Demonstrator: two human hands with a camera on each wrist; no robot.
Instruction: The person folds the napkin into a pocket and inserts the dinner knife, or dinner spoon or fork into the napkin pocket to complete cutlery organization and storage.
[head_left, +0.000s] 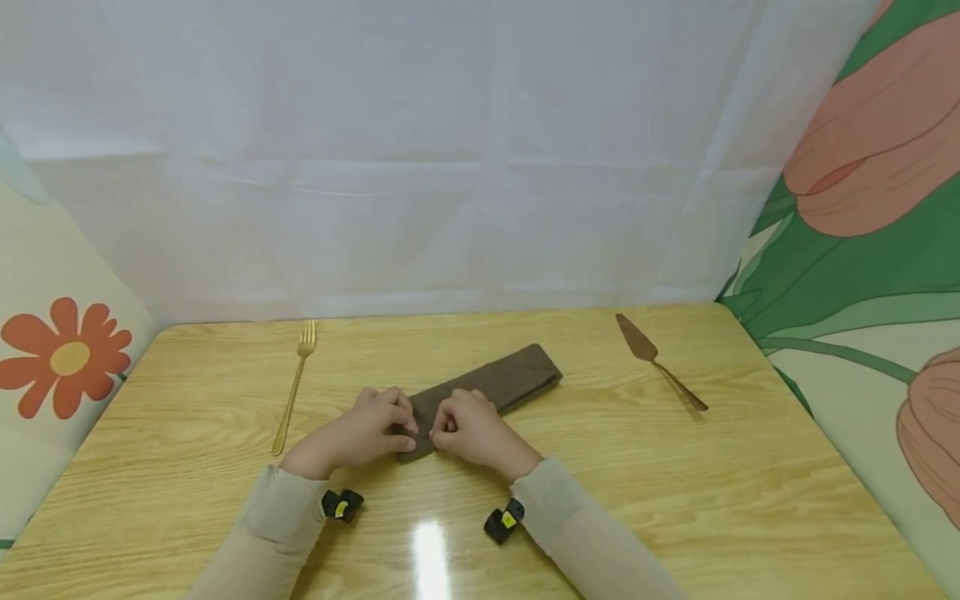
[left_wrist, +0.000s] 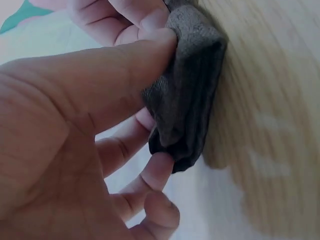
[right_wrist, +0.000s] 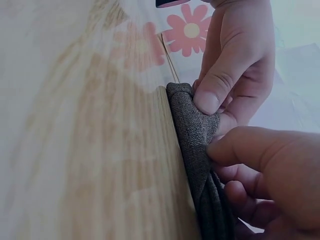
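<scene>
A dark brown cloth napkin (head_left: pixel 517 375), folded into a long narrow strip, lies slantwise on the table between both hands. At its near left end, my left hand (head_left: pixel 367 429) pinches the fabric with the thumb on top, as the left wrist view shows. My right hand (head_left: pixel 480 429) is close beside it, its thumb and curled fingers gripping the same end of the cloth (right_wrist: pixel 192 122). Stacked fold layers show along the edge of the napkin (left_wrist: pixel 192 95). Parts of the fingertips are hidden by the cloth and by the hands.
A gold fork (head_left: pixel 294 392) lies left of the hands, tines toward the back. Over on the right is a copper-coloured cake server (head_left: pixel 639 340). The wooden table (head_left: pixel 750 467) meets a white curtain (head_left: pixel 450 208) at the back, with flower-patterned panels on both sides.
</scene>
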